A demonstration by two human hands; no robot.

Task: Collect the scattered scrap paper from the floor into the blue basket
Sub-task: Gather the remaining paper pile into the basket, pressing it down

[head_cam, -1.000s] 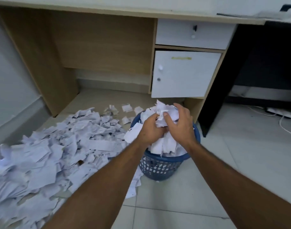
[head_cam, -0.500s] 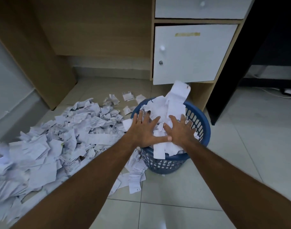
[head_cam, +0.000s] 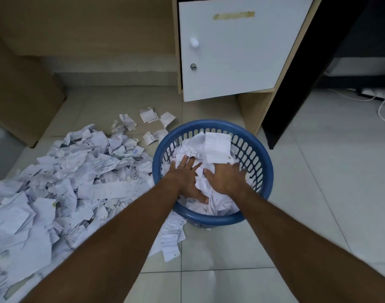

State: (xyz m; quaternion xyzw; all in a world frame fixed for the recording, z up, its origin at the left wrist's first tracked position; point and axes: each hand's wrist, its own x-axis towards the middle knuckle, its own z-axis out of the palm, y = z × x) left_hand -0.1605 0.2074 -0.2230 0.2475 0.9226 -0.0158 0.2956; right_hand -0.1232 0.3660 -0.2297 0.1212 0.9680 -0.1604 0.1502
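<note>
— Sunk lower since half a second ago: the scrap paper in the blue basket (head_cam: 261, 162), once heaped above the rim, now sits pressed down inside it, and the tall sheet that stood up at the back leans flat.

— Where does the rest of the task's paper lie?

— The scattered scrap paper (head_cam: 56, 189) fills the lower left of the frame, a broad pile whose long axis runs from the bottom-left corner up toward the basket's left wall. A few loose pieces (head_cam: 152, 121) sit apart just above the pile, and one long strip (head_cam: 171, 235) trails on the floor tiles (head_cam: 307, 193) under the basket's near edge.

— Which hand is nearer?

— The left hand (head_cam: 187, 178), at the basket's left side, closest to the pile. The right hand (head_cam: 226, 176) is beside it, toward the centre.

— And their pose?

— Both flat, fingers spread, palms pressing the paper down, grasping nothing. The desk cupboard (head_cam: 235, 51) stands behind, upper centre.
</note>
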